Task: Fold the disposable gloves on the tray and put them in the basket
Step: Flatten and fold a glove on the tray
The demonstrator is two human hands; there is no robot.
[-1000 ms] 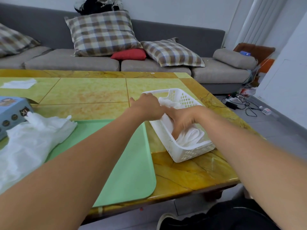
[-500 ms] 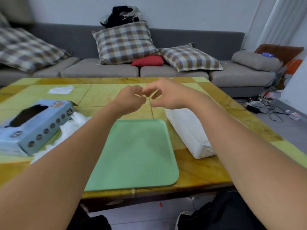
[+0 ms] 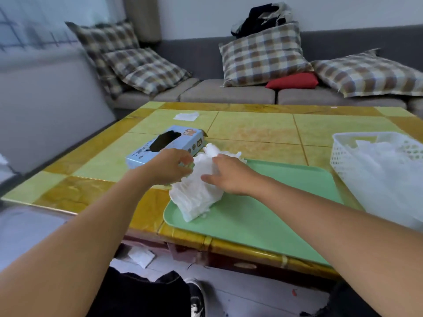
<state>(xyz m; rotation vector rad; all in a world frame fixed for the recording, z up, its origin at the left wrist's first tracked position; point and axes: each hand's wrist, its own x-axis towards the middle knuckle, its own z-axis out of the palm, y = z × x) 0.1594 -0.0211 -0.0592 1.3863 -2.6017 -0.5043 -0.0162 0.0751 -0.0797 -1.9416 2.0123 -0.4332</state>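
At the tray's [image 3: 263, 216] left corner lay the pile of gloves [image 3: 198, 195]. Left hand [image 3: 169, 167] pinched its edge; right hand [image 3: 229, 175] rested loosely spread on top. Peeling one glove cleanly would need that flat press, well left of the basket [image 3: 341, 154].

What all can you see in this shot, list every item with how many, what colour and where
Glove pile: one, white, left end of tray.
Tray: one, green, table's near edge.
Basket: one, white, far right, white gloves inside.
Glove box: one, light blue, left of pile.
Tissue: one, white, far side of table.
Table: one, yellow-green tiled.
Sofa: one, grey.
Cushions: three checked visible, one red, on sofa.
Paper scrap: one, white, floor.
Left hand: on pile.
Right hand: on pile.
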